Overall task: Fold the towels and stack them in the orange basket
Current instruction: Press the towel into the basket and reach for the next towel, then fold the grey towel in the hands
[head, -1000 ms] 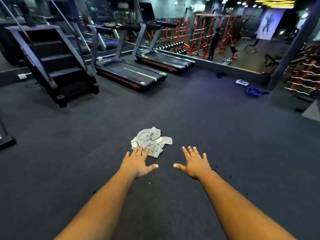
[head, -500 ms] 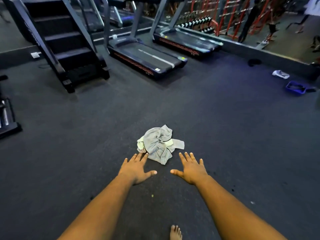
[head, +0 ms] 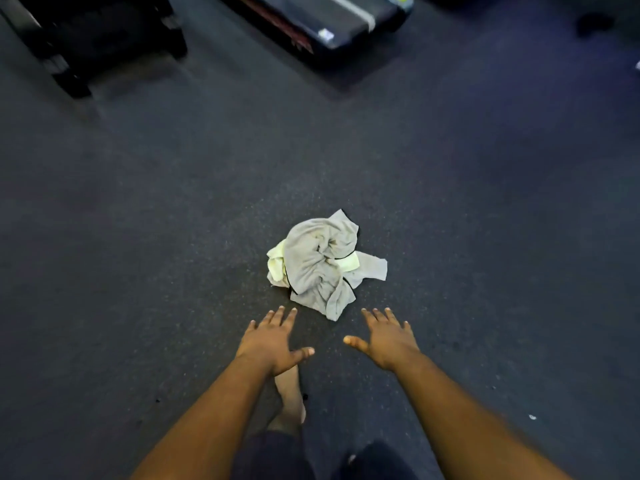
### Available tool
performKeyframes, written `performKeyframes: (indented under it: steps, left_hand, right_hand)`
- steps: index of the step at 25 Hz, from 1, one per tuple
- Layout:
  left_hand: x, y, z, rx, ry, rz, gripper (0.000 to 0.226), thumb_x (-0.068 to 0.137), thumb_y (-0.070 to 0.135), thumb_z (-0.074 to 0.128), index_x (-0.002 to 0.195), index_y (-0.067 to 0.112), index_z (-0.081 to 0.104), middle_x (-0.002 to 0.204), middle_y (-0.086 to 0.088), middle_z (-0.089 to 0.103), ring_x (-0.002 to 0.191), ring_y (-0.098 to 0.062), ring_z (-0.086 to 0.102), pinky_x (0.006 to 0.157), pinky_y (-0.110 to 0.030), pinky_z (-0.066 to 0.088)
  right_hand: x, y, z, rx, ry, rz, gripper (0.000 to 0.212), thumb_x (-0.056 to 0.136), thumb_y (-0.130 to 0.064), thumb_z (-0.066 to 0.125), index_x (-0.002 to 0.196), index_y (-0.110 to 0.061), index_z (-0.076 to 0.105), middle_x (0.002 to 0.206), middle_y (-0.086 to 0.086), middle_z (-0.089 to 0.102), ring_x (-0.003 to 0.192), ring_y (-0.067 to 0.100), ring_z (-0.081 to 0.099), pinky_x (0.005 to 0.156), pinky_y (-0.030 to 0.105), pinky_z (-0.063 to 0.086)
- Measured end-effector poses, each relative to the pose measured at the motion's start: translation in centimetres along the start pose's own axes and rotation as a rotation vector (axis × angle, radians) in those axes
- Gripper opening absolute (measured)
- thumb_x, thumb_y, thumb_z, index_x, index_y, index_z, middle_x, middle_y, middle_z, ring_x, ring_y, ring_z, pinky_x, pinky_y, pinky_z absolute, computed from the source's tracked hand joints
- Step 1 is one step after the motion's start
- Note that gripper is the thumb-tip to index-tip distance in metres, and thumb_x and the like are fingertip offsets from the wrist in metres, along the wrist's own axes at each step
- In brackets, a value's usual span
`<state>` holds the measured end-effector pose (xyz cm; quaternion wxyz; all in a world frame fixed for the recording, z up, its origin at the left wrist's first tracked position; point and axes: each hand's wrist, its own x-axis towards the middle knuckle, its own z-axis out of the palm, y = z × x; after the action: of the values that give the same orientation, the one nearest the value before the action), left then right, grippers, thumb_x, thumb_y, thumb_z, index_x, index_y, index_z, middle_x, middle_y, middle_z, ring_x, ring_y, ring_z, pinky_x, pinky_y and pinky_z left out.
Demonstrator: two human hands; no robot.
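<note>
Head view, looking steeply down: a crumpled heap of grey cloth towels [head: 322, 268] with a pale yellow towel [head: 276, 265] tucked into its left side lies on the dark speckled rubber floor [head: 138, 237], roughly centre frame. One flat grey corner sticks out to the right, and a wrinkled tail trails toward the viewer. Both arms reach forward, palms down. The left hand [head: 273, 341] has straight, slightly spread fingers, its tips just short of the heap's near-left edge; the right hand [head: 386, 336] is likewise flat and spread, a little to the right of the trailing tail. Neither touches the cloth, and the two hands are apart with bare floor between the thumbs. A bare foot [head: 290, 396] shows under the left wrist. Wide floor surrounds the heap on all sides; the black base of a stair machine [head: 104, 39] and the end of a black treadmill deck [head: 332, 19] sit well off at the top edge.
</note>
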<state>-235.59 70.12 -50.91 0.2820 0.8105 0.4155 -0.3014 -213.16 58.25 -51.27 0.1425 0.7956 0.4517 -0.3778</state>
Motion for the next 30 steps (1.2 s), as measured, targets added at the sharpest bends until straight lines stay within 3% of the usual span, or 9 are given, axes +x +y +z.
performKeyframes:
  steps: [5,10,17,20,24,30]
  left_hand:
    - [17.0,-3.7,3.8,-0.002,-0.091,-0.008,0.103,0.087,0.082,0.041,0.162,0.03,-0.008,0.172,-0.001,-0.005,0.158,-0.022,0.002,0.127,-0.051,0.009]
    - [32.2,-7.2,12.1,0.025,-0.16,-0.021,0.098,0.091,0.077,0.04,0.163,0.029,-0.007,0.172,0.0,-0.005,0.158,-0.021,0.001,0.127,-0.05,0.01]
    - [46.8,-11.6,21.1,0.032,-0.183,-0.04,0.094,0.094,0.074,0.038,0.163,0.027,-0.006,0.172,-0.001,-0.005,0.158,-0.022,0.002,0.126,-0.049,0.012]
    - [49.9,-12.0,22.9,0.02,-0.183,-0.043,0.094,0.095,0.073,0.039,0.163,0.026,-0.006,0.171,-0.001,-0.005,0.158,-0.021,0.001,0.127,-0.049,0.011]
    - [50.1,-12.0,23.1,0.003,-0.175,-0.049,0.095,0.094,0.073,0.041,0.163,0.026,-0.005,0.171,-0.001,-0.006,0.158,-0.021,0.0,0.127,-0.049,0.012]
    - [39.7,-10.1,15.0,-0.049,-0.152,-0.109,0.098,0.092,0.075,0.042,0.163,0.027,-0.006,0.172,-0.001,-0.005,0.158,-0.021,0.0,0.127,-0.047,0.011]
  right_hand:
    - [17.8,0.8,4.8,0.029,-0.024,0.044,0.078,0.094,-0.073,0.04,0.153,-0.021,0.035,0.153,0.007,0.044,0.143,0.028,0.038,0.112,0.047,0.036]
    - [34.3,2.4,13.6,0.008,-0.028,0.089,0.046,0.101,-0.057,0.043,0.123,-0.019,0.056,0.128,0.006,0.062,0.119,0.028,0.057,0.093,0.04,0.047]
    - [51.9,3.1,22.7,0.13,0.012,0.275,0.051,0.099,-0.062,0.04,0.112,-0.019,0.064,0.114,0.007,0.068,0.104,0.027,0.066,0.077,0.034,0.05]
    - [55.5,3.5,24.7,0.144,0.09,0.362,0.044,0.1,-0.056,0.045,0.112,-0.019,0.065,0.114,0.007,0.069,0.105,0.028,0.066,0.074,0.033,0.047]
    - [56.1,3.5,24.5,0.148,0.113,0.35,0.025,0.101,-0.025,0.044,0.117,-0.02,0.063,0.118,0.007,0.067,0.107,0.029,0.065,0.078,0.034,0.048]
    - [44.5,0.6,16.5,-0.014,0.215,0.015,0.019,0.104,-0.027,0.042,0.112,-0.018,0.057,0.109,0.005,0.067,0.1,0.029,0.063,0.078,0.038,0.05]
